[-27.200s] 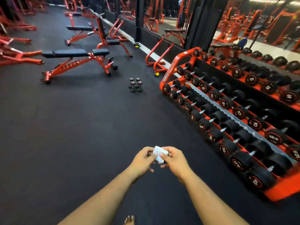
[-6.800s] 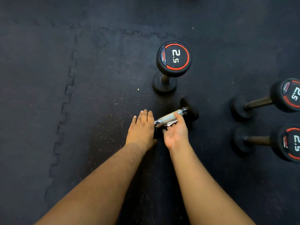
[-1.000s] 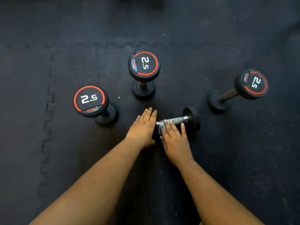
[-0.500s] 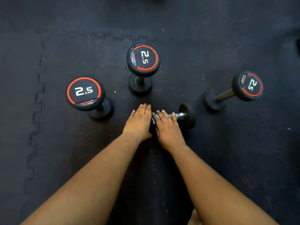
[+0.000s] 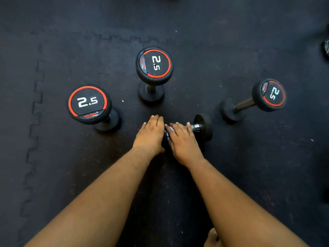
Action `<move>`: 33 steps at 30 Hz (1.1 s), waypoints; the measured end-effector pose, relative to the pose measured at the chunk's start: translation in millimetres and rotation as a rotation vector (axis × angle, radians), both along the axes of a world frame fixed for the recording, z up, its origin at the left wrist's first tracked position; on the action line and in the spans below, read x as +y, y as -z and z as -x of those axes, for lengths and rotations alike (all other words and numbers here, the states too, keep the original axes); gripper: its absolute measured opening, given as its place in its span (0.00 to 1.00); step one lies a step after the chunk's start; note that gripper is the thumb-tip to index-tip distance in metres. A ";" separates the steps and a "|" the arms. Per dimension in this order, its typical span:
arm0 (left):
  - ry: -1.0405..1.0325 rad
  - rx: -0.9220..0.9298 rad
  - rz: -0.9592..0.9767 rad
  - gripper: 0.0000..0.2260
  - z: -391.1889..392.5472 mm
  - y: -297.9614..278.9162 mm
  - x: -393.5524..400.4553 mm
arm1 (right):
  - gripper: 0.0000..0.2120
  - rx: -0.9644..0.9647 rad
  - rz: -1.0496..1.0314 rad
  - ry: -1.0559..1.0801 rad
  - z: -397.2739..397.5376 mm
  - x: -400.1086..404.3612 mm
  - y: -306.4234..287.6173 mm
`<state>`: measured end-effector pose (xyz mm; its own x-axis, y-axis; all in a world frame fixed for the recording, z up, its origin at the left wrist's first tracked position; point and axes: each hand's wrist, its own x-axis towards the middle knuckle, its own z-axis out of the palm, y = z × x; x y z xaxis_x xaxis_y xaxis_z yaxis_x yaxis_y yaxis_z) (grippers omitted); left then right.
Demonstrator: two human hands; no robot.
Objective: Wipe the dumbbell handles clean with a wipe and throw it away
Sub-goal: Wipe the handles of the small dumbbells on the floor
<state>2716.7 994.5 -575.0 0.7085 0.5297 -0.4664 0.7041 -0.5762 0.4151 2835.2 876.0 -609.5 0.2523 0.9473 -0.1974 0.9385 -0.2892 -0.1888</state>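
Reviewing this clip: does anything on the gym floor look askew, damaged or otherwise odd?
Only one thing: the black dumbbell with a chrome handle lies on its side under both hands, while the three black 2.5 dumbbells with red rings stand on end. No damage or spill is visible on the black rubber floor mat.

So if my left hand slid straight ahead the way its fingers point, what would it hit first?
Probably the base of the middle dumbbell, standing on end just beyond the left hand. Bare mat lies between them; depth is hard to judge.
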 end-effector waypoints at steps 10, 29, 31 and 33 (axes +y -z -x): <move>-0.009 0.023 0.012 0.55 -3.1 -7.6 3.6 | 0.25 -0.040 0.019 0.045 1.6 -2.9 0.1; -0.008 0.006 0.000 0.54 -3.3 -5.2 2.0 | 0.17 -0.125 0.039 -0.014 -1.0 21.9 0.4; -0.010 -0.007 -0.007 0.52 -2.6 -5.1 1.5 | 0.13 -0.095 0.119 -0.068 1.2 37.7 -5.9; 0.004 0.000 -0.008 0.53 -1.7 -4.9 -0.1 | 0.14 -0.107 0.186 -0.022 -12.5 33.9 -10.4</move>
<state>2718.4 994.4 -570.1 0.7109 0.5301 -0.4622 0.7014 -0.5826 0.4107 2847.7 910.0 -599.1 0.2612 0.9023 -0.3429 0.9566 -0.2895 -0.0331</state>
